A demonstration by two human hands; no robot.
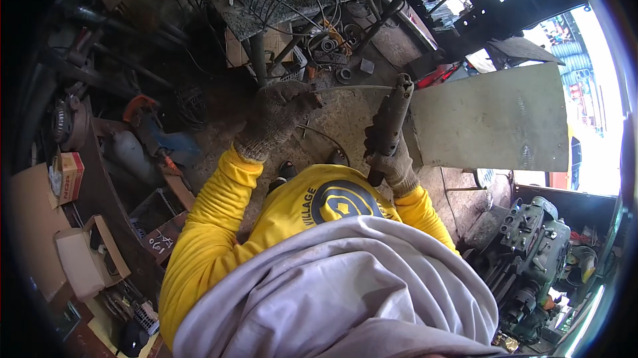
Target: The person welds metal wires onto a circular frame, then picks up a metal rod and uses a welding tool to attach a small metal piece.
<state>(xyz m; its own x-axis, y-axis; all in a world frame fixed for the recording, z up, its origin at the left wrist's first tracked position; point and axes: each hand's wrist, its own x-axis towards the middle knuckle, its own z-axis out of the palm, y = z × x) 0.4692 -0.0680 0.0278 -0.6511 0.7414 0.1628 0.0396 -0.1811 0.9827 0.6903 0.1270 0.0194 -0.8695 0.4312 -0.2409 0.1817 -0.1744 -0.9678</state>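
Observation:
My left hand (276,119), in a dirty knitted work glove, is closed in front of me at the left. A thin, slightly bowed metal rod (355,87) runs from its fingers toward the right. The rod's far end meets or passes behind the head of a dark, greasy metal shaft (391,115); I cannot tell which. My gloved right hand (397,168) grips this thick, stepped shaft near its lower end. The shaft stands tilted, its notched, hollow-looking head pointing away from me.
A metal workbench (226,2) with wire racks stands ahead. A large grey metal sheet (492,119) lies at the right, above a green machine (541,238). Open cardboard boxes (86,258) and an orange-and-blue tool (149,125) are at the left.

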